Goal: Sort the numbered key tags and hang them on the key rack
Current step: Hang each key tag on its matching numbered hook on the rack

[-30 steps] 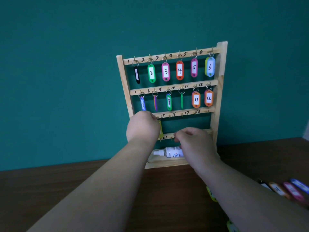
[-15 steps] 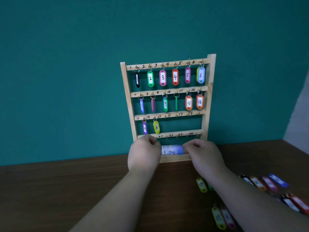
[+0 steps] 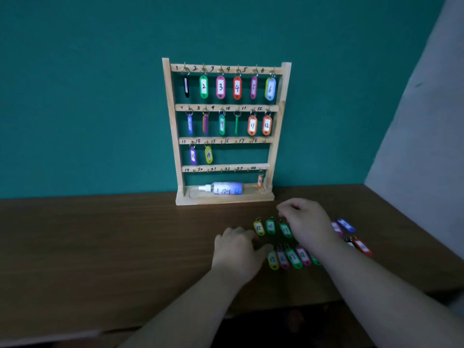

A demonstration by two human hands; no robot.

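The wooden key rack (image 3: 170, 126) stands against the teal wall. Tags 1 to 12 fill its top two rows. The third row holds a purple tag 13 (image 3: 192, 155) and a yellow tag 14 (image 3: 208, 154). An orange tag (image 3: 259, 181) hangs at the bottom right. Several loose tags lie in two rows on the table, among them a yellow one (image 3: 258, 227) and a green one (image 3: 293, 258). My left hand (image 3: 238, 252) rests on the table just left of them, fingers relaxed. My right hand (image 3: 307, 222) hovers over the back row with curled fingers at a tag ring; its grip is unclear.
A white glue bottle (image 3: 224, 189) lies in the rack's base tray. More tags, red (image 3: 362, 247) and blue (image 3: 346, 225), lie to the right. The brown table's (image 3: 100, 247) front edge runs near the bottom. A grey wall (image 3: 426, 121) closes the right side.
Both hands have dropped from the rack's lower rows to the loose tags on the table. Tag 14 now hangs free on the third row. The view has pulled back.
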